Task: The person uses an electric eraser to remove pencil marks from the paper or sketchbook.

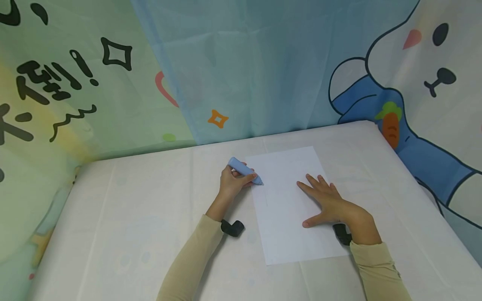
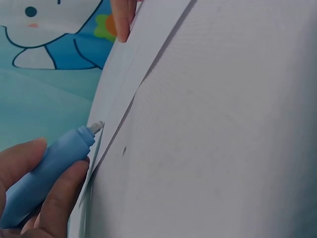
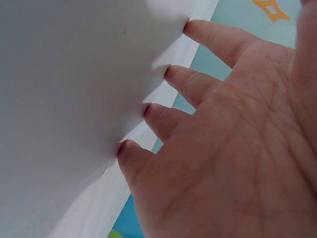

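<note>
At the left, your left hand (image 1: 234, 180) pinches the barrel of a blue pen-shaped tool (image 1: 242, 167) between thumb and fingers, a narrow, firm-looking grip. Your left forearm comes in over the near edge of the worktop (image 1: 150, 234) and angles toward its far edge. The tool leans, its blunt end toward the worktop's far-left corner and its pale tip (image 2: 97, 127) down at the paper, just inside the sheet's left edge.

You seem to be in the middle of running that tip along the sheet. A faint line (image 1: 267, 198) shows on the paper, reaching from near the tip toward the worktop's near edge; whether it is a mark, a crease or a cut, I cannot tell. The next move probably calls for a light, steady draw along it, with the tool's lean unchanged and the sheet's loose left edge watched for lifting.

The paper (image 1: 284, 234) lies right of the worktop's middle, its long sides running between the far and near edges.

On its right half, your right hand (image 1: 326, 203) holds no object: its fingers are spread wide, thumb stretched toward the left, fingertips touching the sheet. Your right forearm comes in from the near edge, toward the near-right corner. That hand appears to be bracing the paper, and the draw likely needs it planted.
</note>
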`<state>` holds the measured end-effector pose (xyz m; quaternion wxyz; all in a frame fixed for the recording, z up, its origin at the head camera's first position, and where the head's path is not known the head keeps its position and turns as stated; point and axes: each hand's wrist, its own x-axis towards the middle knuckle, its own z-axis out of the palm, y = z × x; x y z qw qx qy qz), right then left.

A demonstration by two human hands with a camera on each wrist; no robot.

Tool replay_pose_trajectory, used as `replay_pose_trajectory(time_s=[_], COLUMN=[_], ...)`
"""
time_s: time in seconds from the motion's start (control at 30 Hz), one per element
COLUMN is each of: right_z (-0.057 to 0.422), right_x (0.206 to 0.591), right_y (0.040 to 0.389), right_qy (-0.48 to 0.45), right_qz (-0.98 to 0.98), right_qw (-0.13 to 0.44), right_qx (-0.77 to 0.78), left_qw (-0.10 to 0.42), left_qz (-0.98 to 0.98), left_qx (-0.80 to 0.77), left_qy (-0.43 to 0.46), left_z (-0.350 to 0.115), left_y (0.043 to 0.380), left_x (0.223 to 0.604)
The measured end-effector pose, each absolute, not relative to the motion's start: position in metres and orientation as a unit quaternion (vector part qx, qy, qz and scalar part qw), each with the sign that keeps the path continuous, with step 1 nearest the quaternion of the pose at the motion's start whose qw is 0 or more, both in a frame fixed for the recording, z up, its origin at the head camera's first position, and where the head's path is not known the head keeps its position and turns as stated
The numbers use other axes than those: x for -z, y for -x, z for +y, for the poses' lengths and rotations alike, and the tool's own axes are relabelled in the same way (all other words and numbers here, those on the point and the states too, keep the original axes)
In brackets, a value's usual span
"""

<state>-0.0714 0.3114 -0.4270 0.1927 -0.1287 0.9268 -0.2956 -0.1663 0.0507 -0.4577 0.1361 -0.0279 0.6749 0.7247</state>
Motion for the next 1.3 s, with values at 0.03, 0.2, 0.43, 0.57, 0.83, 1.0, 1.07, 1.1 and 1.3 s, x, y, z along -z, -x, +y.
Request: replay_pose_trajectory(time_s=[0.03, 0.2, 0.43, 0.57, 0.83, 1.0, 1.07, 1.1, 1.3], right_z=[0.3112, 0.3107, 0.3126, 0.3126, 0.3128, 0.3127, 0.3123, 0.3122, 0.3113], right_x=[0.4270, 0.4270, 0.4277, 0.4280, 0.4282, 0.4290, 0.4289, 0.4290, 0.4291], right_y=[0.0714, 0.0717, 0.0721, 0.0723, 0.0713, 0.0714, 0.0716, 0.0717, 0.0723], right_qy=[0.128, 0.127, 0.126, 0.126, 0.127, 0.128, 0.128, 0.128, 0.127], right_qz=[0.927, 0.928, 0.929, 0.929, 0.927, 0.927, 0.927, 0.928, 0.926], right_qw=[0.193, 0.193, 0.189, 0.189, 0.191, 0.193, 0.193, 0.193, 0.192], right_qx=[0.295, 0.293, 0.292, 0.293, 0.295, 0.294, 0.294, 0.293, 0.297], left_qw=[0.135, 0.128, 0.126, 0.125, 0.132, 0.136, 0.136, 0.135, 0.137], left_qz=[0.675, 0.676, 0.679, 0.682, 0.679, 0.679, 0.680, 0.681, 0.684], left_qx=[-0.725, -0.726, -0.723, -0.721, -0.722, -0.720, -0.720, -0.719, -0.717], left_qy=[0.029, 0.028, 0.017, 0.015, 0.022, 0.029, 0.030, 0.030, 0.024], left_z=[0.0508, 0.0514, 0.0525, 0.0524, 0.0521, 0.0519, 0.0517, 0.0515, 0.0506], left_y=[0.1663, 0.1675, 0.1701, 0.1701, 0.1686, 0.1674, 0.1669, 0.1667, 0.1660], left_x=[0.4576, 0.4577, 0.4584, 0.4588, 0.4595, 0.4584, 0.4580, 0.4580, 0.4587])
